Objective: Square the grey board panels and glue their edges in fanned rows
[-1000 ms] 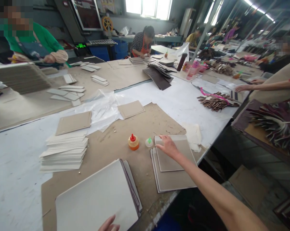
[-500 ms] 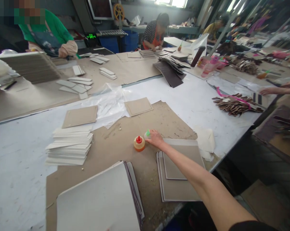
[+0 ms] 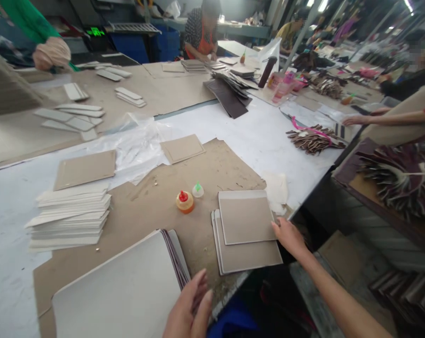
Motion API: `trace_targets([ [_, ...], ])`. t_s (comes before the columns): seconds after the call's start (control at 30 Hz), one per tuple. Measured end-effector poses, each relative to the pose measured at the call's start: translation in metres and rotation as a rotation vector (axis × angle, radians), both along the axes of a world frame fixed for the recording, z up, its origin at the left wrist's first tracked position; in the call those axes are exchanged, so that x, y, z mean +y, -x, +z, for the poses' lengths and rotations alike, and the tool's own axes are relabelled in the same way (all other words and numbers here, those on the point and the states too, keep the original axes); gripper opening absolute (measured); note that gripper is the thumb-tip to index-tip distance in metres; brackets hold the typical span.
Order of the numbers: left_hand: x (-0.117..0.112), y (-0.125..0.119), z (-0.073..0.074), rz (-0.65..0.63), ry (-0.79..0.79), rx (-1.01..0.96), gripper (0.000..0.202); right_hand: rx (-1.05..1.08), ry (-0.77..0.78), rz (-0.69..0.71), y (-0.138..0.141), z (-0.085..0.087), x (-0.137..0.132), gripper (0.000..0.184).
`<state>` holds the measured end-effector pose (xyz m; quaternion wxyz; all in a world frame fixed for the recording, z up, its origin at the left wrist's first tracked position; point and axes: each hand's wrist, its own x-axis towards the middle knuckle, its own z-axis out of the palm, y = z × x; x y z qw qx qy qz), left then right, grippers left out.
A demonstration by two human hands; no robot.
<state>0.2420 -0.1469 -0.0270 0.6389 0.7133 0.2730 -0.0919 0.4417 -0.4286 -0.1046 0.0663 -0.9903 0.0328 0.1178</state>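
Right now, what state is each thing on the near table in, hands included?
Left hand: open, near the large boards
Right hand: fingertips at the small board's edge, grip unclear
Small board: flat, atop others
Large boards: stacked, edges fanned
Red-tipped bottle: upright, part-filled with orange
Green-tipped bottle: upright
White pieces: stacked unevenly
Plastic sheet: crumpled

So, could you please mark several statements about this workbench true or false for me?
1. The right hand is by the right edge of the upper small board. True.
2. A green-tipped bottle stands near the red-capped bottle. True.
3. The red-capped bottle lies on its side. False: it stands upright.
4. The left hand holds a bottle. False: it holds none and is close to the large pale boards.
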Motion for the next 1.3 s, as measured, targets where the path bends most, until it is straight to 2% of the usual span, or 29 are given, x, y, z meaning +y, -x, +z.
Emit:
trace_targets([
  [0.07, -0.016, -0.024, -0.006, -0.13, -0.046, -0.008, 0.055, 0.067, -0.024, -0.027, 0.013, -0.003, -0.005, 0.026],
  [0.2, -0.042, -0.064, -0.03, -0.221, -0.161, -0.022, 0.052, 0.063, -0.043, -0.065, 0.019, -0.007, 0.001, 0.025],
  [0.3, -0.054, -0.076, -0.048, -0.248, -0.184, 0.031, 0.048, 0.067, -0.067, -0.105, 0.017, -0.008, 0.003, 0.025],
  [0.37, -0.057, -0.077, -0.055, -0.261, -0.199, 0.051, 0.046, 0.074, -0.09, -0.136, 0.016, -0.01, 0.002, 0.025],
  [0.53, -0.055, -0.077, -0.055, -0.313, -0.268, 0.046, 0.044, 0.113, -0.193, -0.201, 0.015, -0.014, -0.002, 0.023],
  [0.8, -0.045, -0.099, -0.061, -0.232, -0.356, 0.048, 0.033, 0.138, -0.287, -0.297, 0.011, -0.017, -0.001, 0.018],
  [1.0, -0.041, -0.105, -0.068, -0.193, -0.293, 0.058, 0.022, 0.082, -0.461, -0.35, 0.011, -0.017, -0.002, 0.02],
  [1.2, -0.04, -0.107, -0.065, -0.155, -0.162, 0.09, 0.03, -0.022, -0.711, -0.417, 0.01, -0.017, 0.011, 0.026],
  [1.3, -0.039, -0.107, -0.064, -0.109, -0.106, 0.13, 0.041, -0.048, -0.853, -0.428, 0.001, -0.02, 0.015, 0.03],
])
